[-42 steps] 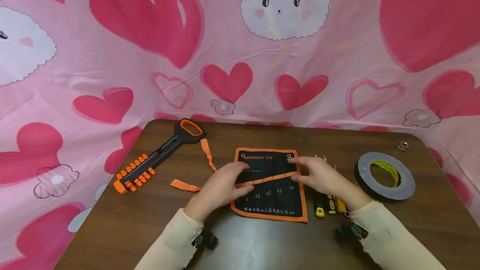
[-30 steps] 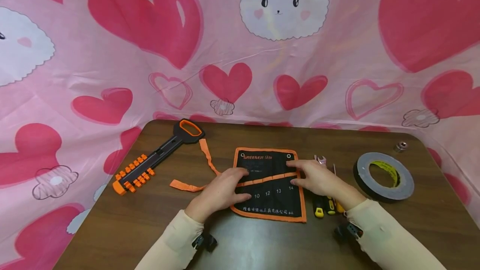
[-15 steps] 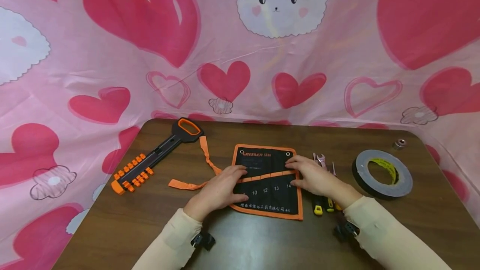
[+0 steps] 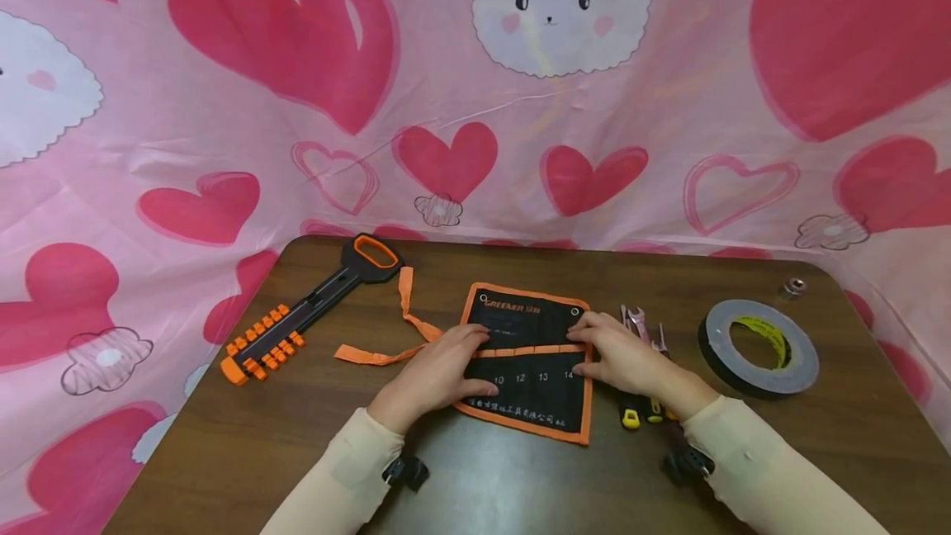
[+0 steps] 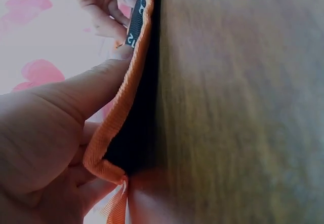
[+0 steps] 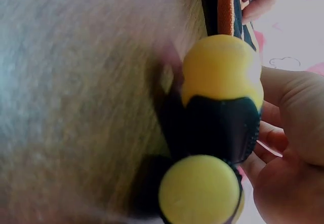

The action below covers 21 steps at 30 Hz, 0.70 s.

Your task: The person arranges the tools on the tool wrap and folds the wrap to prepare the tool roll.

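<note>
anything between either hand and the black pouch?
Nothing visible. The left hand has its fingers over the pouch's left side, the right hand over its right edge. The yellow-ended tools lie on the table just right of the pouch, partly beneath the right hand, not between its fingertips and the pouch.

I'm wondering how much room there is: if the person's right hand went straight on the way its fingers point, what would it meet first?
The black pouch, which the right hand seems to touch at its right side. Across it, perhaps the left hand next, though depth is unclear.
</note>
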Each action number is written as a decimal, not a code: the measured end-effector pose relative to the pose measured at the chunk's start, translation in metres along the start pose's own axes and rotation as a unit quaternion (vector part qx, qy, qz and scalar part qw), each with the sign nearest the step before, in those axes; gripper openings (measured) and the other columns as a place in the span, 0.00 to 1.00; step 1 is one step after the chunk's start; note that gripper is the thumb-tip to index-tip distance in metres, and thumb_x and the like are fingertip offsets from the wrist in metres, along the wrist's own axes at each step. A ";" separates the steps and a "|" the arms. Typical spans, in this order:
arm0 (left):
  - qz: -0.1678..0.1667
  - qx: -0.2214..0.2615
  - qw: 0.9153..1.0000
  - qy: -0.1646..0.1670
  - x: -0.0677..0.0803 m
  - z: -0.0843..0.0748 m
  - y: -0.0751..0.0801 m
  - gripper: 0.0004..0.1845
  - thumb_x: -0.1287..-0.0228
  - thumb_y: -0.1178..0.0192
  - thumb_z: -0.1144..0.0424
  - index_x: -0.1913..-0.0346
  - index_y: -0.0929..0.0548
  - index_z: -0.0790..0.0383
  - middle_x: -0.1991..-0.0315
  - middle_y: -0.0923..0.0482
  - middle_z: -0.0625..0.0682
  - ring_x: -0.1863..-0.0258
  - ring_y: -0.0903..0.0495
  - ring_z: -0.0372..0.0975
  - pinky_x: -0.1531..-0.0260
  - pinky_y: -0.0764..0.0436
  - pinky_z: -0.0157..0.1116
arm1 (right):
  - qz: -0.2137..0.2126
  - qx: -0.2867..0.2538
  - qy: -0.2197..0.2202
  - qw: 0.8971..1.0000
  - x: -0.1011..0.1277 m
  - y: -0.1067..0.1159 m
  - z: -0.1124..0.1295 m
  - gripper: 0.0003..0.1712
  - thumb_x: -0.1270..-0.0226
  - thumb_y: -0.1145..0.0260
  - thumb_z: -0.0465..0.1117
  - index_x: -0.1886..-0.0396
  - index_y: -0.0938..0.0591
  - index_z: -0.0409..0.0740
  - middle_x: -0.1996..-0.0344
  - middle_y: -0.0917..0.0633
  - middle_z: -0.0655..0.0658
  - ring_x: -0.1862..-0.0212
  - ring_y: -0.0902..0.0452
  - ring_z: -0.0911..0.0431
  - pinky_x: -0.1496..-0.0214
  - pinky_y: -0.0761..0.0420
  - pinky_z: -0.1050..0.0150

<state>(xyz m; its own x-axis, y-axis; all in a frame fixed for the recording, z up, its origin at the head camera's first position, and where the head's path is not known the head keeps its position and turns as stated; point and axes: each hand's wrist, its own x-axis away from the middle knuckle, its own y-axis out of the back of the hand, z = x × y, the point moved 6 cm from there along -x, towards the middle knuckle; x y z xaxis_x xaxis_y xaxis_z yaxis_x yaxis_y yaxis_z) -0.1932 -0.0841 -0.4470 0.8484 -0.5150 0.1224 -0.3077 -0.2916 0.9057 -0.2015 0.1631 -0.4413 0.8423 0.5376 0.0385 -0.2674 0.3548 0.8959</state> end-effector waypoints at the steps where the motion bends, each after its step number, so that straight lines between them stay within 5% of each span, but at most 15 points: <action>1: 0.000 -0.001 1.000 0.002 -0.001 0.000 0.000 0.45 0.39 0.21 0.41 0.26 0.22 0.64 0.24 0.25 0.58 0.25 0.25 0.52 0.25 0.24 0.54 | -0.003 0.000 0.003 1.000 0.000 0.000 0.001 0.24 0.34 0.18 0.43 0.43 0.10 0.35 0.46 0.15 0.43 0.43 0.21 0.47 0.39 0.16 0.46; 21: -0.014 -0.015 1.000 -0.005 -0.012 0.004 0.001 0.46 0.37 0.22 0.40 0.25 0.24 0.64 0.23 0.26 0.58 0.24 0.25 0.53 0.23 0.26 0.54 | -0.021 0.010 -0.039 0.999 0.011 -0.005 0.017 0.21 0.35 0.18 0.45 0.46 0.09 0.40 0.56 0.15 0.47 0.55 0.25 0.54 0.50 0.18 0.54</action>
<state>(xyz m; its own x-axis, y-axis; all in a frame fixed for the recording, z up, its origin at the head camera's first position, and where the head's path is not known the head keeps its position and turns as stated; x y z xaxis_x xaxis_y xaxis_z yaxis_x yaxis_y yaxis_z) -0.2053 -0.0819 -0.4495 0.8519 -0.5153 0.0935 -0.2712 -0.2814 0.9205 -0.1826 0.1544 -0.4378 0.8863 0.4618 0.0348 -0.2231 0.3600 0.9059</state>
